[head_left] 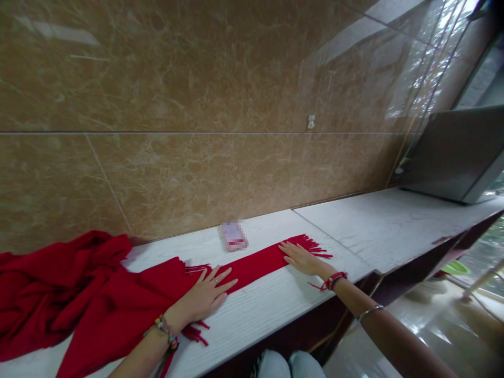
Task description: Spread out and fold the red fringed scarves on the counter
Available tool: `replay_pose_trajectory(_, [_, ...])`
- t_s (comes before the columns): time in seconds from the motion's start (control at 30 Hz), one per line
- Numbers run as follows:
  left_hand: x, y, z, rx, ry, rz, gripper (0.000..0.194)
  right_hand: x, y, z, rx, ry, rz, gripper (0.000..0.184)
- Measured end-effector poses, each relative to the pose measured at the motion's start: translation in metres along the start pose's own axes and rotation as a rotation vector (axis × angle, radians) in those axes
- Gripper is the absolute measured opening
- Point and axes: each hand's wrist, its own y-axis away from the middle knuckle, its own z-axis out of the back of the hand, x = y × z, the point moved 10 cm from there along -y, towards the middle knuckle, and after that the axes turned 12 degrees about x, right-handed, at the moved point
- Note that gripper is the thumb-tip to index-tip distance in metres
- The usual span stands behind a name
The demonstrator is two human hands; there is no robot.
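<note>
A red fringed scarf (255, 263) lies along the white counter, its right part a flat narrow strip ending in tassels. My left hand (202, 295) rests on the cloth with fingers spread, beside a second fringed edge. Near the tasselled right end, my right hand (301, 257) lies flat on the strip, fingers stretched out. To the left, the rest of the red cloth is bunched in loose folds. What lies under both palms is hidden.
A small pinkish, blurred-out rectangular object (233, 235) lies behind the strip, close to the tiled wall (220, 173). On the counter's (346, 215) far right stands a large grey box-like object (452, 155). Below is a shiny floor with a green basin (457, 268).
</note>
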Motion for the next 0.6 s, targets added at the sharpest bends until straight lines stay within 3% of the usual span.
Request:
replay_pose_trajectory(0.17, [0.0,-0.011,0.005,0.021,0.058,-0.027,0.041,-0.024,0.001,-0.001,0.038,0.012,-0.042,0.048])
replay_pose_trajectory(0.3, [-0.003,-0.015,0.016,0.053,0.09,-0.002,0.04,-0.023,-0.004,0.009,0.056,0.012,-0.066,0.047])
replay_pose_trajectory(0.47, [-0.029,-0.041,0.036,-0.038,0.017,-0.097,0.039,0.025,-0.002,0.026,-0.036,-0.05,0.009,0.05])
replay_pose_trajectory(0.6, [-0.037,-0.058,0.021,0.004,0.015,-0.174,0.045,0.062,0.005,0.009,0.024,-0.057,0.104,0.049])
